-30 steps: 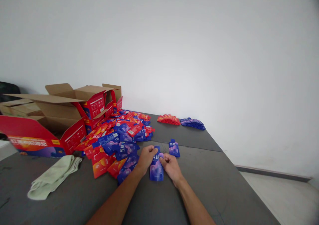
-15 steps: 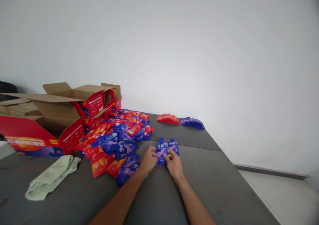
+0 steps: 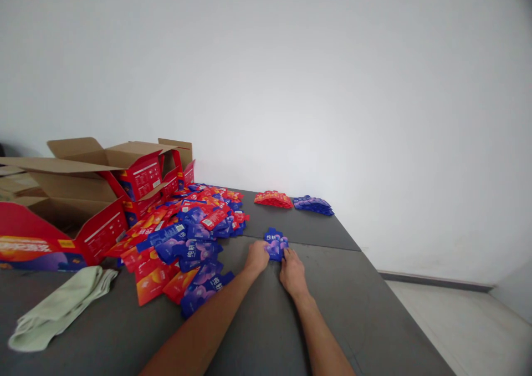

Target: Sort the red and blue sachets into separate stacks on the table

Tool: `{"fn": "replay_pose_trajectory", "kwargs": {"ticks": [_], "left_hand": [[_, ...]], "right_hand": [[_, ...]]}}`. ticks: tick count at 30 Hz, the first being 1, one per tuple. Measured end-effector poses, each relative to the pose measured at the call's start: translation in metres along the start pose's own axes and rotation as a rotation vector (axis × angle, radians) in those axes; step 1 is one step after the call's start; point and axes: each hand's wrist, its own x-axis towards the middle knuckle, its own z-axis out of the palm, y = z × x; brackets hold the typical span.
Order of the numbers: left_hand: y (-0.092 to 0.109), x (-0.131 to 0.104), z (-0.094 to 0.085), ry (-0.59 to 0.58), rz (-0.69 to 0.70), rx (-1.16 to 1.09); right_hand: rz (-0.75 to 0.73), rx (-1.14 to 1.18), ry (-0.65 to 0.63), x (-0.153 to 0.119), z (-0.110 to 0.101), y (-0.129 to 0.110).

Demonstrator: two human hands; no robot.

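Note:
Two small blue-and-purple spouted pouches (image 3: 275, 245) overlap on the dark table, printed side up. My left hand (image 3: 257, 257) is closed at the left edge of the pair, its fingertips partly hidden. On the opposite side my right hand (image 3: 292, 273) pinches the lower right edge, fingers pressed together. To the left of my hands spreads a loose heap of red-orange and blue pouches (image 3: 195, 248), lying at all angles.
A fanned row of red pouches (image 3: 273, 199) and a row of blue pouches (image 3: 313, 204) lie near the wall. Open red cartons (image 3: 103, 237) stand at the left. A folded pale green cloth (image 3: 62, 309) lies in front of them. The table's right edge (image 3: 388, 293) drops to the floor.
The two blue pouches, side by side and slightly apart before, now overlap more closely and lie a little farther from me. My left hand has closed in at their left edge. The view has shifted slightly.

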Motion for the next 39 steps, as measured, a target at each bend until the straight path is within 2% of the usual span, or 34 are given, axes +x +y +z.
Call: {"fn": "replay_pose_trajectory", "kwargs": {"ticks": [5,8,11,15,19,24,28,31,36,39], "left_hand": [[0.013,-0.012,0.002,-0.071,0.167,0.381],[0.017,-0.017,0.005,-0.093,0.211,0.531],[0.019,-0.018,0.01,-0.154,0.245,0.569],[0.024,-0.018,0.019,-0.226,0.302,0.582],[0.032,-0.02,0.025,-0.241,0.244,0.537],[0.039,-0.027,0.02,-0.244,0.201,0.498],[0.036,-0.037,0.009,-0.226,0.194,0.511],[0.029,-0.047,-0.007,-0.19,0.188,0.58],[0.013,-0.066,-0.046,-0.133,0.115,0.753],[0.007,-0.074,-0.07,-0.159,0.058,0.783]], "right_hand": [[-0.024,-0.007,-0.041,-0.004,-0.005,-0.007],[-0.033,-0.008,-0.098,-0.006,-0.007,-0.011],[-0.014,-0.015,-0.116,-0.005,-0.007,-0.008],[0.03,-0.045,-0.121,0.0,-0.008,0.007],[0.06,-0.054,-0.141,0.003,-0.01,0.019],[0.055,-0.051,-0.113,0.003,-0.01,0.018],[0.029,-0.04,-0.015,-0.001,-0.013,0.008],[-0.043,-0.012,0.036,-0.005,-0.016,-0.004],[-0.213,0.099,-0.002,-0.018,-0.022,-0.035],[-0.302,0.188,-0.011,-0.028,-0.026,-0.054]]}}
